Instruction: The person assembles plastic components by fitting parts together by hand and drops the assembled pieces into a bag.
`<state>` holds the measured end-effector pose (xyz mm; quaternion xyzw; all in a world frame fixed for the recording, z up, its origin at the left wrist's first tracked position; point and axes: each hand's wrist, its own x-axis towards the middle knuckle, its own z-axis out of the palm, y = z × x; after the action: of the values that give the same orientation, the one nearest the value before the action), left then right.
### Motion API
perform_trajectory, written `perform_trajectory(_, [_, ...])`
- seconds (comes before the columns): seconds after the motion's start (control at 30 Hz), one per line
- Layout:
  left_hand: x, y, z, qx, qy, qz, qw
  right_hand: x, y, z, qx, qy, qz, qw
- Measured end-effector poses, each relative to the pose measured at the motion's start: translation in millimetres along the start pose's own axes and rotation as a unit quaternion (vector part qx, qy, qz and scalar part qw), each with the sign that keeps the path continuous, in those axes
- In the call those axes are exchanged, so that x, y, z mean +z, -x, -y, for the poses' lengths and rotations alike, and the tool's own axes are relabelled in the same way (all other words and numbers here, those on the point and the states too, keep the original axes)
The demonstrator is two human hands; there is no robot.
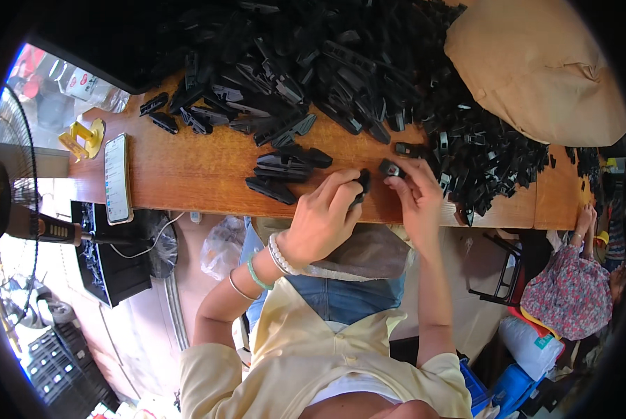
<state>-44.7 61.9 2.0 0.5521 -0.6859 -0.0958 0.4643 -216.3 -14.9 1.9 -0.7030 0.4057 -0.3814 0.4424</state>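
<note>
Left grip (323, 218) clasps a black piece (362, 184); right grip (420, 200) pinches a small block (391, 168).

Phone (118, 179) lies face-up on surface (163, 171), left; yellow plastic piece (95, 143) beside it. Fan (30, 225) stands far left.

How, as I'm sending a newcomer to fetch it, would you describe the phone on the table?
Find the wooden table piled with black parts. Along its front edge, toward the left end, lies the phone, just right of a yellow object. Unlike those neighbours, it is a slim rectangle with a bright, mostly white screen.
</note>
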Motion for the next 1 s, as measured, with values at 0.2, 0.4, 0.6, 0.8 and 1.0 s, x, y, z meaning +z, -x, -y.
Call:
perform_trajectory(0.2, [0, 8, 10, -0.022, -0.001, -0.015, 1.000, -9, 8, 14, 0.009, 0.027, 0.059, 0.998])
perform_trajectory(0.4, [-18, -3, 6, -0.023, -0.028, 0.062, 0.997, -13, -3, 1, -0.087, 0.090, 0.104, 0.987])
perform_trajectory(0.6, [-27, -20, 4, -0.019, -0.042, 0.158, 0.986, -7, 7, 9, -0.135, 0.362, -0.022, 0.922])
perform_trajectory(0.8, [-14, -19, 17, 0.030, -0.017, 0.170, 0.985, -12, 37, 23, 0.073, 0.068, 0.001, 0.995])
perform_trajectory(1.0, [-9, -21, 20, 0.006, 0.049, 0.168, 0.985, -27, 34, 13, 0.037, 0.128, 0.062, 0.989])
